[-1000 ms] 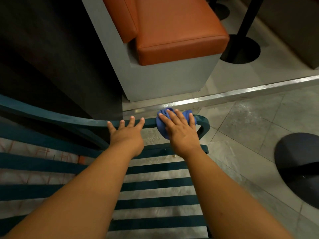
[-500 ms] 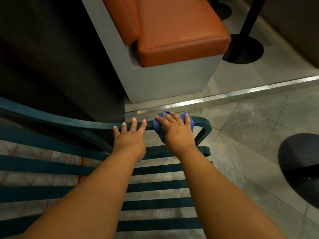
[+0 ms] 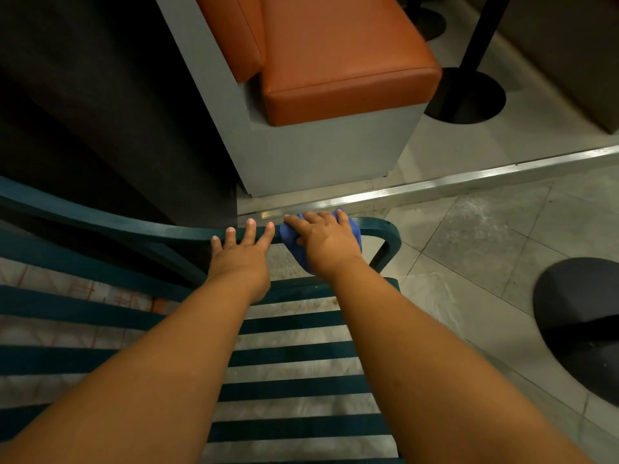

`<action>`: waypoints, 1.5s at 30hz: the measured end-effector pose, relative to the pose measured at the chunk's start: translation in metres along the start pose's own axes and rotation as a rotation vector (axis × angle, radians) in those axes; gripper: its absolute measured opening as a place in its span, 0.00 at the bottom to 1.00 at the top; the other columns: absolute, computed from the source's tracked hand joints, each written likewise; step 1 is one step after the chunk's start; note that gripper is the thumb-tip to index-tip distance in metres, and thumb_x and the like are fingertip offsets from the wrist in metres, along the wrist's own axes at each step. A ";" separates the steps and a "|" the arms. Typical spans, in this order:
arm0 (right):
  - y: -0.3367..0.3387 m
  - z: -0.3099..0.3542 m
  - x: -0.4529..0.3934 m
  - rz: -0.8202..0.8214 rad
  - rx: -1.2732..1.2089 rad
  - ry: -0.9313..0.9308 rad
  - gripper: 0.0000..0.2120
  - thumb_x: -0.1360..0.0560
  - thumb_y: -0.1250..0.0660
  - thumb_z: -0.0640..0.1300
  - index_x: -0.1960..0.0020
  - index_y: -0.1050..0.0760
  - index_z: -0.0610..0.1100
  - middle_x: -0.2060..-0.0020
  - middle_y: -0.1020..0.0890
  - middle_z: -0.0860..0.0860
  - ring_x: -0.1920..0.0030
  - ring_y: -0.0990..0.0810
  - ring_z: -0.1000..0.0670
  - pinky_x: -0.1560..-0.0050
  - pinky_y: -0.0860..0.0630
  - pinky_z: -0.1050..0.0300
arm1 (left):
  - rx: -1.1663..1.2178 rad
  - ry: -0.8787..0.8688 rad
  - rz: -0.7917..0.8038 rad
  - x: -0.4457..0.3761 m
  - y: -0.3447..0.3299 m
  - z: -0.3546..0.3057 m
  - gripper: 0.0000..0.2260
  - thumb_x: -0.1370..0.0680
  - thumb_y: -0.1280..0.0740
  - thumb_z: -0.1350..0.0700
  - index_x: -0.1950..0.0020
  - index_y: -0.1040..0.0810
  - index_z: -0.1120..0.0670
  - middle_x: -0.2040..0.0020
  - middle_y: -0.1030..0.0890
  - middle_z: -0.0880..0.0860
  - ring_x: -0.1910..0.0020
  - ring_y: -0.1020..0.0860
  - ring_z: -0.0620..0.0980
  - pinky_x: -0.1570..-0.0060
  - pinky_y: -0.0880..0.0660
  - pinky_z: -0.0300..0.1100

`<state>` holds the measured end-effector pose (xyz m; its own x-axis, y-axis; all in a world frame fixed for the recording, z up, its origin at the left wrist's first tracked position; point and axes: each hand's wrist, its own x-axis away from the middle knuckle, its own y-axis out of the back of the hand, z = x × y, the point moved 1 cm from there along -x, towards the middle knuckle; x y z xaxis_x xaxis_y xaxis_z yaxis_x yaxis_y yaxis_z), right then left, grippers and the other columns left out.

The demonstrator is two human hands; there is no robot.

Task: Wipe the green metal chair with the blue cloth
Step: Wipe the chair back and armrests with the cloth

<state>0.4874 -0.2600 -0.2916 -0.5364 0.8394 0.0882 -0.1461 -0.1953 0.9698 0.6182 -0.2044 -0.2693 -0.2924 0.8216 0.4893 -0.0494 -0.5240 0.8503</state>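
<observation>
Flanking chair (image 3: 127, 229): orange bench (image 3: 335, 58), black base (image 3: 582, 326).

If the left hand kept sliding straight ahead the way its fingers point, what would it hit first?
Probably the dark wall just beyond the green chair's armrest, where the left hand rests; depth is hard to judge.

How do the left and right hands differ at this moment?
The right hand presses the blue cloth onto the green chair's armrest; the left hand is bare. The left hand's fingers spread flat on the rail, while the right hand's curl over the cloth. Both rest on the same armrest, side by side.
</observation>
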 end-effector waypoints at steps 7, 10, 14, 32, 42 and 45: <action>0.003 -0.061 0.025 -0.036 -0.053 -0.149 0.35 0.26 0.32 0.40 0.25 0.45 0.56 0.29 0.35 0.49 0.28 0.40 0.44 0.27 0.46 0.41 | -0.038 -0.014 0.016 0.003 0.002 0.002 0.48 0.26 0.36 0.67 0.25 0.68 0.41 0.22 0.65 0.50 0.23 0.60 0.58 0.28 0.61 0.63; 0.009 -0.042 0.021 0.012 -0.009 -0.186 0.41 0.30 0.29 0.38 0.25 0.46 0.52 0.26 0.39 0.46 0.25 0.46 0.41 0.27 0.50 0.36 | -0.034 -0.019 0.027 0.005 0.005 0.001 0.45 0.25 0.39 0.67 0.25 0.68 0.42 0.22 0.65 0.50 0.23 0.60 0.58 0.28 0.61 0.64; 0.005 -0.009 0.012 0.097 0.097 -0.024 0.45 0.28 0.31 0.39 0.23 0.56 0.52 0.22 0.52 0.47 0.24 0.57 0.40 0.28 0.57 0.33 | -0.035 0.002 0.043 0.005 0.008 -0.002 0.45 0.25 0.38 0.66 0.25 0.68 0.42 0.22 0.65 0.51 0.24 0.61 0.59 0.29 0.61 0.65; -0.007 -0.063 0.032 -0.347 -0.523 -0.197 0.19 0.26 0.36 0.33 0.37 0.24 0.46 0.35 0.25 0.47 0.32 0.31 0.46 0.29 0.40 0.50 | 0.028 -0.169 -0.082 0.006 0.015 -0.071 0.41 0.23 0.40 0.62 0.25 0.66 0.39 0.22 0.65 0.49 0.23 0.62 0.56 0.30 0.64 0.65; -0.029 -0.049 0.039 -0.284 -0.375 -0.302 0.20 0.19 0.52 0.56 0.27 0.42 0.62 0.23 0.47 0.54 0.24 0.62 0.43 0.28 0.62 0.39 | -0.001 -0.129 -0.026 0.002 0.028 -0.086 0.40 0.23 0.38 0.61 0.23 0.62 0.43 0.21 0.58 0.54 0.23 0.54 0.60 0.26 0.56 0.59; -0.033 -0.069 0.043 -0.326 -0.482 -0.302 0.20 0.18 0.52 0.52 0.27 0.42 0.61 0.24 0.42 0.53 0.23 0.55 0.46 0.26 0.56 0.43 | 0.011 -0.129 -0.027 0.003 0.024 -0.086 0.41 0.24 0.37 0.62 0.23 0.63 0.44 0.21 0.60 0.54 0.23 0.55 0.61 0.26 0.55 0.59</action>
<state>0.4113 -0.2524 -0.3358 -0.1546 0.9859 -0.0645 -0.6555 -0.0535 0.7533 0.5341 -0.2342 -0.2638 -0.1658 0.8579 0.4863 -0.0452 -0.4992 0.8653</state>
